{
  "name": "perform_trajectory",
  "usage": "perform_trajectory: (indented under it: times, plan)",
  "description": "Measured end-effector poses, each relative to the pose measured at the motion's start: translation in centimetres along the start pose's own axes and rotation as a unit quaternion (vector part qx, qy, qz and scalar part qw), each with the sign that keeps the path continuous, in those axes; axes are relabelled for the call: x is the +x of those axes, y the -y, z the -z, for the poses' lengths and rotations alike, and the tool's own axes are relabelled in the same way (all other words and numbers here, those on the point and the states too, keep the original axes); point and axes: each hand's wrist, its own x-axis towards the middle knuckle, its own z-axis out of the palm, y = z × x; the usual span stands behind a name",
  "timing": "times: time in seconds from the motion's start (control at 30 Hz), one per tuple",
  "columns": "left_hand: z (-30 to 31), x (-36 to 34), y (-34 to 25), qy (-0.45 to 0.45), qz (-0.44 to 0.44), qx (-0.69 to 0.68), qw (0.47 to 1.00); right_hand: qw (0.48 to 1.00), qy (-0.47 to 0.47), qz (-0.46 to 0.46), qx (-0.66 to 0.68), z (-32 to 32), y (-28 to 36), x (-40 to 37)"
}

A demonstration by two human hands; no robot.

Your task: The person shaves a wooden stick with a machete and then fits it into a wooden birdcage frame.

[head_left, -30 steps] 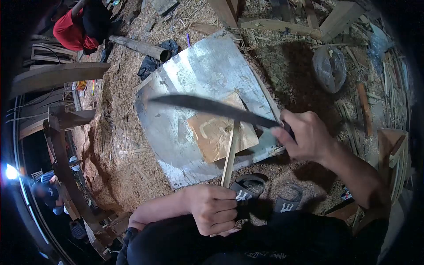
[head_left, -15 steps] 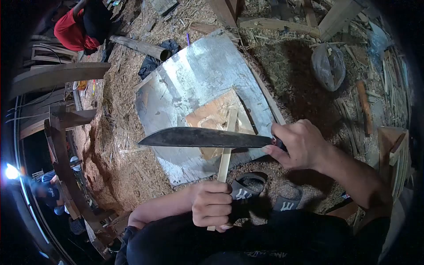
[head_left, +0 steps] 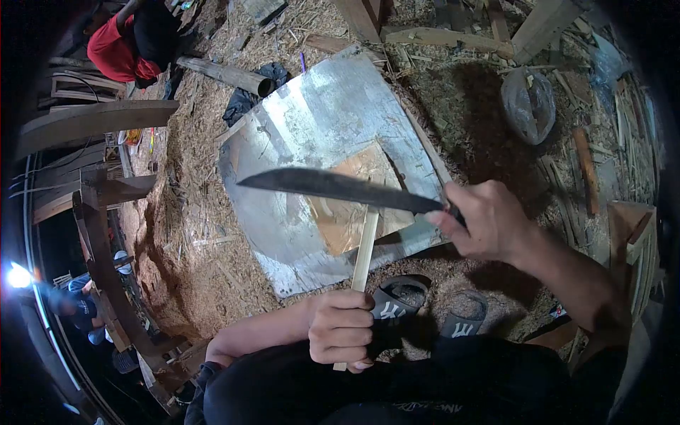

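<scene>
My left hand (head_left: 341, 329) is wrapped round a thin pale wooden strip (head_left: 365, 248), which points up and away from me. In my right hand (head_left: 489, 219) is the handle of a large dark-bladed knife (head_left: 340, 188). Its blade points left and crosses over the strip's far part; whether the two touch I cannot tell. Beneath them a small square wooden board (head_left: 333, 230) lies on a larger grey, worn sheet (head_left: 283, 205).
Dark sandals (head_left: 464, 315) are near my lap. Sawdust and shavings cover the ground. Around it are a hollow tube (head_left: 227, 76), a clear plastic bag (head_left: 528, 106) and curved timber (head_left: 99, 120). A person in red (head_left: 117, 53) is at the upper left; another person (head_left: 83, 308) is at the lower left.
The knife has risen away from me and tilted, its tip now higher and further right. My right hand has moved slightly up and right. My left hand has barely moved.
</scene>
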Motion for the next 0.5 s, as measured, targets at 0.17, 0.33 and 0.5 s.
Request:
perform_trajectory:
  times: [0.17, 0.33, 0.5]
  plan:
    - [-0.2, -0.2, 0.1, -0.009, -0.001, 0.011, 1.000, 1.000, 0.006, 0.019, -0.003, 0.0, -0.3, -0.1]
    - [0.2, -0.5, -0.5, 0.019, 0.022, 0.008, 1.000, 0.999, 0.031, 0.016, -0.020, 0.3, 0.5, -0.6]
    - [0.5, 0.2, -0.4, 0.033, 0.020, 0.004, 0.999, 1.000, -0.002, -0.003, -0.017, 0.0, -0.5, -0.3]
